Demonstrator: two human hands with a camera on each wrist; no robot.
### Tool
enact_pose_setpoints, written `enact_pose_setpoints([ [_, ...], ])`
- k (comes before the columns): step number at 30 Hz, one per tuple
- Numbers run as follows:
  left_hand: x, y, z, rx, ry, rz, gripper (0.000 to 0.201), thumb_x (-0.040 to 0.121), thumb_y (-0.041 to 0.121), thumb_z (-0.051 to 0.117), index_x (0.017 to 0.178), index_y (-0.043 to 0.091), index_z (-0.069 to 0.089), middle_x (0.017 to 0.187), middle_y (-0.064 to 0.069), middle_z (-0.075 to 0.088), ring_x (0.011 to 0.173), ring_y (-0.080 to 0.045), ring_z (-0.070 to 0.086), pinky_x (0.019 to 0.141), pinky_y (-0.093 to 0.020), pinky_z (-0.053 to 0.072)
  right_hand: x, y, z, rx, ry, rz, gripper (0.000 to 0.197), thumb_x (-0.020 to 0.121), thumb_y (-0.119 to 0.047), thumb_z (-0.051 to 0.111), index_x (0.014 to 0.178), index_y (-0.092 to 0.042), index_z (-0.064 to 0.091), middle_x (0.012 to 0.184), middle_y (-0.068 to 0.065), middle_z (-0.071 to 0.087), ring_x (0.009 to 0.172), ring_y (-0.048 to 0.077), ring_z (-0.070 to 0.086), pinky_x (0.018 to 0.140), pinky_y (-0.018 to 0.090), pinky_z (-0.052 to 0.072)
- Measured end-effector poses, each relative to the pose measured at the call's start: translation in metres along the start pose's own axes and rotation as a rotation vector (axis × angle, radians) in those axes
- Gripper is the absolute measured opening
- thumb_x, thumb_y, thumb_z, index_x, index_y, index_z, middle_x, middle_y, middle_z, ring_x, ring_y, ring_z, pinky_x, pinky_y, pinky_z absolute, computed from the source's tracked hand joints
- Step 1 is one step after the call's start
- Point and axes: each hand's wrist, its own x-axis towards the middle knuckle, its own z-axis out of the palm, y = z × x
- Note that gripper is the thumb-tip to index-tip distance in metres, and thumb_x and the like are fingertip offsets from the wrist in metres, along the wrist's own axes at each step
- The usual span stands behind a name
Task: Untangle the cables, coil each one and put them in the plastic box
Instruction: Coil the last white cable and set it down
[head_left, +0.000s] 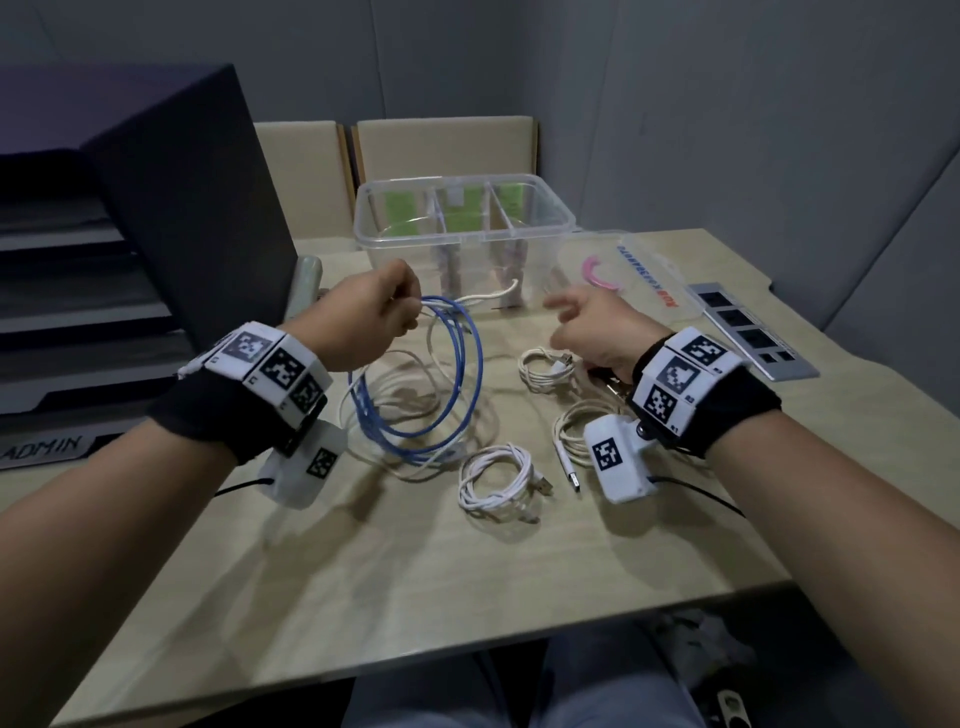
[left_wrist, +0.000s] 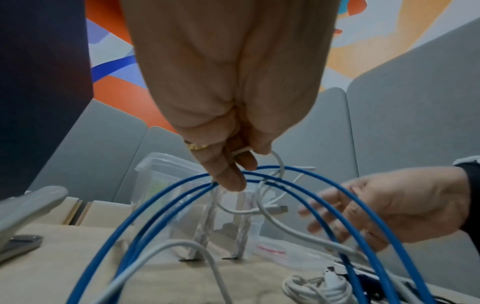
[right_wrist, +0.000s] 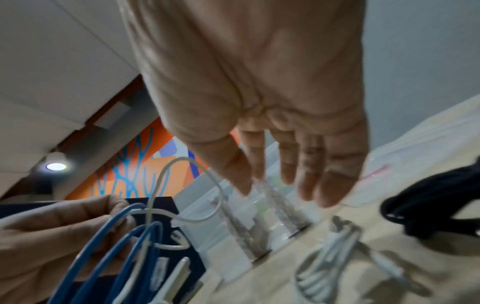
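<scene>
Pinching blue cable (head_left: 457, 364) loops and a thin white cable (left_wrist: 279, 162) above the table (head_left: 363, 561), left hand (head_left: 371, 317) raised; right hand (head_left: 597, 325) fingers spread, empty, near clear plastic box (head_left: 462, 228).

Plastic box (head_left: 464, 228) at the table's (head_left: 363, 571) far edge, its lid (head_left: 618, 270) just right of it. Left hand (head_left: 363, 317) holds cable loops (head_left: 421, 374) up before the box; right hand (head_left: 597, 332) right of them, apart. Three coiled cables (head_left: 498, 480) lie on the table nearer, centre and right.
</scene>
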Motion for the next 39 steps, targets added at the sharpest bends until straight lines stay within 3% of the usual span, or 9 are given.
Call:
enact_pose_setpoints([
  [2,-0.005,0.004,-0.002,-0.048,-0.001,0.035,0.010,0.096,0.018,0.048,0.086,0.021,0.048,0.088,-0.005,0.067,0.084,-0.024,0.062,0.082,-0.041,0.052,-0.006,-0.014,0.007,0.139,-0.053,-0.168,0.052,0.084,-0.005,0.066,0.129,-0.026,0.054,0.115,-0.001,0.053,0.093,0.013,0.059,0.072,0.030,0.054],
  [5,-0.014,0.007,-0.005,-0.034,-0.029,0.055,0.013,0.093,0.019,0.054,0.083,0.025,0.049,0.085,-0.005,0.068,0.080,-0.025,0.062,0.081,-0.044,0.052,-0.009,-0.030,0.019,0.201,-0.066,-0.263,0.012,0.088,-0.009,0.063,0.094,-0.017,0.071,0.084,0.001,0.067,0.080,0.012,0.060,0.067,0.023,0.050],
  [9,-0.020,0.004,-0.014,0.018,-0.312,-0.017,0.029,0.091,0.019,0.058,0.112,0.036,0.048,0.085,0.006,0.071,0.072,-0.012,0.067,0.073,-0.030,0.052,-0.015,-0.043,0.022,0.365,-0.149,-0.288,0.023,0.090,-0.002,0.058,0.071,-0.011,0.068,0.066,0.005,0.068,0.069,0.017,0.064,0.064,0.024,0.052],
  [15,-0.021,0.000,-0.009,0.366,-0.367,0.106,0.017,0.083,0.032,0.068,0.099,0.035,0.065,0.096,0.006,0.057,0.078,-0.005,0.050,0.075,-0.022,0.040,-0.027,-0.063,0.018,0.439,-0.248,-0.277,0.025,0.083,0.007,0.047,0.064,-0.003,0.058,0.061,0.011,0.060,0.057,0.021,0.056,0.051,0.024,0.045],
  [19,-0.026,-0.007,0.001,0.494,-0.453,0.210,0.025,0.086,0.035,0.064,0.110,0.040,0.063,0.122,0.008,0.047,0.113,-0.013,0.046,0.095,-0.033,0.037,-0.027,-0.070,0.017,0.442,-0.194,-0.212,0.025,0.083,-0.001,0.040,0.060,-0.010,0.049,0.055,0.008,0.051,0.043,0.016,0.039,0.042,0.022,0.025],
  [29,-0.020,-0.030,-0.007,0.896,-0.537,-0.131,0.057,0.091,0.013,0.038,0.139,0.044,0.033,0.141,0.002,0.042,0.126,-0.026,0.043,0.101,-0.046,0.036,-0.016,-0.072,-0.008,0.864,0.092,-0.271,0.026,0.095,-0.017,0.037,0.068,-0.018,0.039,0.048,0.002,0.048,0.031,0.011,0.024,0.042,0.017,0.011],
  [33,-0.020,-0.014,-0.018,0.349,-0.308,-0.083,0.042,0.091,0.010,0.037,0.125,0.029,0.053,0.140,0.000,0.046,0.129,-0.023,0.042,0.104,-0.032,0.031,-0.018,-0.073,-0.002,0.802,0.054,-0.293,0.027,0.097,-0.019,0.035,0.070,-0.018,0.039,0.048,0.005,0.051,0.030,0.012,0.022,0.041,0.017,0.010],
  [36,-0.025,0.000,-0.023,-0.161,-0.272,0.057,0.037,0.090,0.033,0.035,0.112,0.024,0.062,0.129,0.004,0.057,0.122,-0.008,0.047,0.103,-0.016,0.031,-0.020,-0.076,0.001,0.761,0.052,-0.283,0.030,0.092,-0.016,0.034,0.063,-0.016,0.040,0.049,0.008,0.056,0.031,0.014,0.024,0.044,0.023,0.008],
  [39,-0.027,-0.001,-0.013,0.095,-0.441,0.097,0.051,0.073,0.075,0.034,0.105,0.045,0.061,0.127,0.012,0.055,0.123,-0.008,0.045,0.111,-0.033,0.026,-0.022,-0.077,-0.001,0.782,0.055,-0.290,0.035,0.091,-0.016,0.034,0.057,-0.015,0.041,0.051,0.011,0.058,0.030,0.014,0.027,0.045,0.025,0.007],
])
